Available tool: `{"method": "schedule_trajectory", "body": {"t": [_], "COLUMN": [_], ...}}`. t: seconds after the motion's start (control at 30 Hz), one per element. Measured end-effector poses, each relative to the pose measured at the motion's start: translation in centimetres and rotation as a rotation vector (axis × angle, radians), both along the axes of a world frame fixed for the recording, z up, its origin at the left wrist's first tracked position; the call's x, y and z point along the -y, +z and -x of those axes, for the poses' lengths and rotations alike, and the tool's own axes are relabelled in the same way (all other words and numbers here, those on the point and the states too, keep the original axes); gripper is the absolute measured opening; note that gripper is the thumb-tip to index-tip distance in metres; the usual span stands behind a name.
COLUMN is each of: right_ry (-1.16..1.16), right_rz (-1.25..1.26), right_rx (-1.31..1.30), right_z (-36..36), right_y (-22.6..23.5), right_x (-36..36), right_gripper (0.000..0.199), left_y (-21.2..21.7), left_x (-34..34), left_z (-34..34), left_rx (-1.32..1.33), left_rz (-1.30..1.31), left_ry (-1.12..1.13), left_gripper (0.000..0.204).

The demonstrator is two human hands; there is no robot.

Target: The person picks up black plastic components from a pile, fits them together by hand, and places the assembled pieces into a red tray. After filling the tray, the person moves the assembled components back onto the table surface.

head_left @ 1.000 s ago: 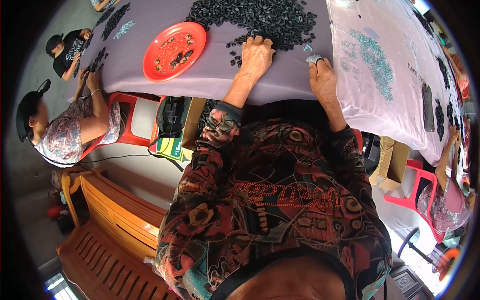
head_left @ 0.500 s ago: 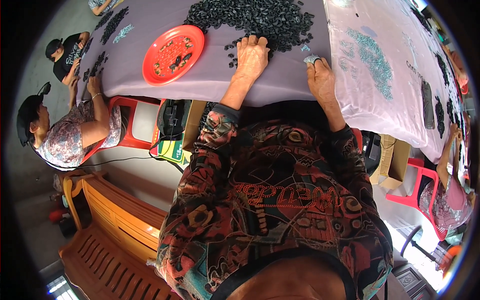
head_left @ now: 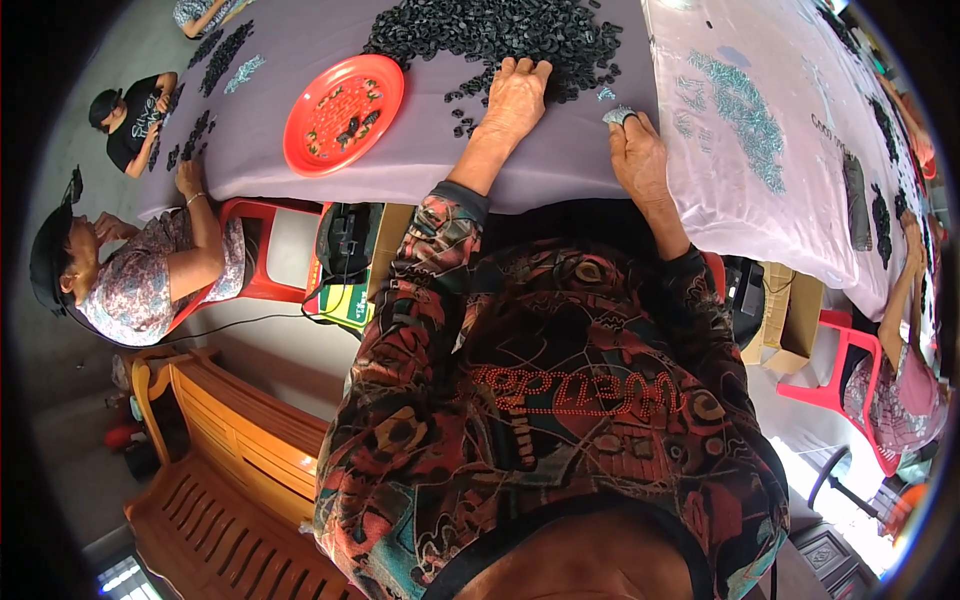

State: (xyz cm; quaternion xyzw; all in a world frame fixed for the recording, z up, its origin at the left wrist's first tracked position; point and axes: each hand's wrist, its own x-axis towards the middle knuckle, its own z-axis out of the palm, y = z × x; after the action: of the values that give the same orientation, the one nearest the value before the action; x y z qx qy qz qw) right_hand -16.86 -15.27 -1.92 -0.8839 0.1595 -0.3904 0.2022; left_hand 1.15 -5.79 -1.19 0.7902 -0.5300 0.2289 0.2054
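Observation:
My left hand (head_left: 515,100) rests at the near edge of a large heap of small black plastic pieces (head_left: 480,35). Its fingers are bent down and closed together; the tips are hidden, so I cannot make out what they hold. My right hand (head_left: 640,160) is closed near the table's front edge, pinching a clump of pale silvery bits (head_left: 618,115) with a dark spot beside it. A few pale blue bits (head_left: 606,93) lie just beyond it. Left of my left hand, a red round tray (head_left: 345,150) holds a few dark pieces and has a patterned bottom.
A grey-mauve cloth (head_left: 255,160) covers the table, with a pinkish-white cloth (head_left: 700,215) to the right bearing a spread of small teal-silver pieces (head_left: 745,120). People (head_left: 130,270) sit at the left and right edges. A wooden bench (head_left: 240,420) and cardboard boxes (head_left: 795,320) stand below.
My left hand has moved slightly right and away from me, uncovering some black pieces. My right hand keeps its pinch almost in place. The person at left has raised a hand toward the head.

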Motion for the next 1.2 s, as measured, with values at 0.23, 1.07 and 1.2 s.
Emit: {"method": "schedule_trajectory", "body": {"t": [0.23,1.07,1.2], "right_ry": [-0.001,0.001,-0.033], "right_rz": [0.002,-0.045,-0.093], "right_rx": [-0.001,0.019,0.047], "right_z": [0.0,0.3,0.1], "right_y": [0.1,0.2,0.2], "right_x": [0.0,0.0,0.0], "right_gripper": [0.013,0.01,0.01], "left_y": [0.2,3.3,4.5], "left_x": [1.5,-2.5,-3.9], "left_z": [-0.1,2.5,4.2], "left_rx": [-0.019,-0.894,-1.172], "left_rz": [-0.005,0.494,0.664], "left_ry": [0.099,0.021,-0.174], "left_gripper": [0.023,0.016,0.008]}}
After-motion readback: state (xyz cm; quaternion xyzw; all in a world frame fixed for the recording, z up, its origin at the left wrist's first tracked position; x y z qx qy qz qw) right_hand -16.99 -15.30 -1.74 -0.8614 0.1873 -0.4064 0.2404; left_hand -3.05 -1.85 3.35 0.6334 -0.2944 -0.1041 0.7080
